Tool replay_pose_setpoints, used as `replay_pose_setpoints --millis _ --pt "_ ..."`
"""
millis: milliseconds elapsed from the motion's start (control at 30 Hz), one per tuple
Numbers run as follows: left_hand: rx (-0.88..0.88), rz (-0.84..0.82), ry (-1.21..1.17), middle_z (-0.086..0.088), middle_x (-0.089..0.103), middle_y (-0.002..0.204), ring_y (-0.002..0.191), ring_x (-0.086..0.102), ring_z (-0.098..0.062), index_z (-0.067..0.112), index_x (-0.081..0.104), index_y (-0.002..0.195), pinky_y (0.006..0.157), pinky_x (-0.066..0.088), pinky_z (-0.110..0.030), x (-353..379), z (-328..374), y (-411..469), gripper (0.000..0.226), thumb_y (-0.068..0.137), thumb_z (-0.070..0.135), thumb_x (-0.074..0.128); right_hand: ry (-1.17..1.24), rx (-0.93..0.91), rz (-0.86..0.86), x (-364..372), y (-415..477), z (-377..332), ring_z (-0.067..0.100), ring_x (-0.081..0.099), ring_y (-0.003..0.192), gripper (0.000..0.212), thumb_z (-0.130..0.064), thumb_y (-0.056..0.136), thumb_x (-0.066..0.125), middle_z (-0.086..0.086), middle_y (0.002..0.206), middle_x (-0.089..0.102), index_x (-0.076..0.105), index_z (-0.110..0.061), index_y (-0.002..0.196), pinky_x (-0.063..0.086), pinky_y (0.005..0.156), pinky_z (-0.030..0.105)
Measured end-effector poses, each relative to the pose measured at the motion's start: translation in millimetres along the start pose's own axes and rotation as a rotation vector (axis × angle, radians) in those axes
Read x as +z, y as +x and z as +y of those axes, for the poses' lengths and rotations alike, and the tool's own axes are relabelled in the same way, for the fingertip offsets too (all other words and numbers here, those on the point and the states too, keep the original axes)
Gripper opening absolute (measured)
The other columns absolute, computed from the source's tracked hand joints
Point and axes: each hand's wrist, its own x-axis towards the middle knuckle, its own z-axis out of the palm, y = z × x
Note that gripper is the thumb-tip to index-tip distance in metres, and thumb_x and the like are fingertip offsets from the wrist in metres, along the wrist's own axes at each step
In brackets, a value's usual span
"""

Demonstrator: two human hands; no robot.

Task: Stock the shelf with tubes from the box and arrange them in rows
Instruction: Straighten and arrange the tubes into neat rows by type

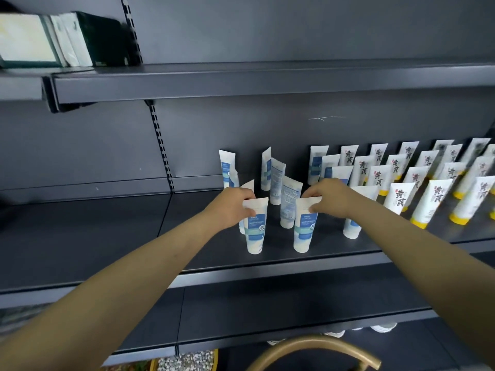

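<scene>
1. My left hand [235, 203]: pinches the flat crimped top of the left front tube [255, 227], thumb and fingers curled on it

2. My right hand [330, 198]: pinches the crimp of the right front tube [305, 227] in the same way

3. The two front tubes: white with blue labels, upright on their caps, a little apart, near the front edge of the shelf [93, 236]. I judge them light, soft-walled and glossy. The small cap makes a poor foot, so a nudge should tip them. The crimp is the stiff part and my best hold for steering; a squeeze on the body would likely dent it

4. Loose tubes [290, 202]: same kind, just behind my hands, cap down, turned at odd angles, some showing back labels; not yet in rows

5. Yellow-capped tubes [431, 202]: to the right and further back, standing in straight rows, with a few blue-labelled ones at their left end

6. Upper shelf [241, 84]: carries flat packs [29, 38] at far left, blurred; what is in them I cannot tell

7. Box: not in view; what remains in it I cannot tell
</scene>
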Motion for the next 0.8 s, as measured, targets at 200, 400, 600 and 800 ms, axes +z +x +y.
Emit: replay_pose_setpoints --millis 200,400,600,800 --pt "-0.035 -0.006 -0.004 0.006 0.056 0.099 0.089 0.052 -0.011 0.015 0.063 0.114 0.079 0.041 -0.022 -6.0 8.4 -4.7 0.033 0.082 0.019 0.071 0.076 -0.047 -0.058 -9.3 -1.4 0.5 0.016 0.06 0.103 0.034 -0.016 0.081 0.069 0.001 0.113 0.066 0.066 -0.016 0.115 0.045 0.084 0.023" --pt "-0.035 0.056 -0.106 -0.002 0.066 0.104 0.091 0.064 -0.018 0.013 0.065 0.111 0.091 0.049 -0.03 -37.9 -1.9 14.3 0.031 0.082 0.019 0.073 0.236 -0.02 0.028 -30.1 20.1 -1.1 0.011 0.061 0.089 0.026 -0.022 0.081 0.071 0.0 0.101 0.069 0.068 -0.018 0.106 0.04 0.068 0.007" --pt "-0.028 -0.111 -0.013 0.005 0.066 0.11 0.096 0.06 -0.01 0.021 0.063 0.116 0.084 0.044 -0.02 -47.8 -25.9 58.1 0.036 0.084 0.034 0.069 0.162 0.06 -0.034 -34.1 54.2 -8.2 0.014 0.059 0.103 0.03 -0.029 0.085 0.067 0.0 0.111 0.067 0.065 -0.018 0.112 0.042 0.089 0.021" --pt "0.008 -0.261 0.014 -0.004 0.068 0.107 0.096 0.065 -0.021 0.017 0.066 0.108 0.082 0.052 -0.031 -34.2 -34.3 83.6 0.024 0.087 0.029 0.064 0.225 0.159 -0.117 -16.7 78.5 -14.3 0.014 0.066 0.063 0.03 -0.02 0.083 0.067 0.003 0.088 0.068 0.062 -0.014 0.112 0.05 0.054 0.015"
